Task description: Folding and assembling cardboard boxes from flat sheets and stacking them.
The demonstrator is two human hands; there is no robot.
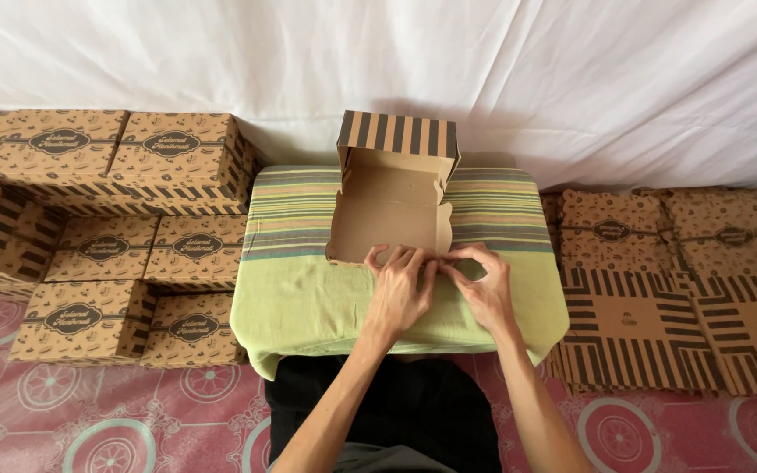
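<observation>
Your left hand (pixel 399 285) and right hand (pixel 482 285) meet at the near wall of the open brown cardboard box (pixel 387 219), fingers pinching its front flap. The box sits on the green striped cloth (pixel 308 289) covering the desk, its striped lid (pixel 399 133) upright. Finished boxes (pixel 98 236) with dark oval labels are stacked left; flat striped box blanks (pixel 668 298) lie right.
</observation>
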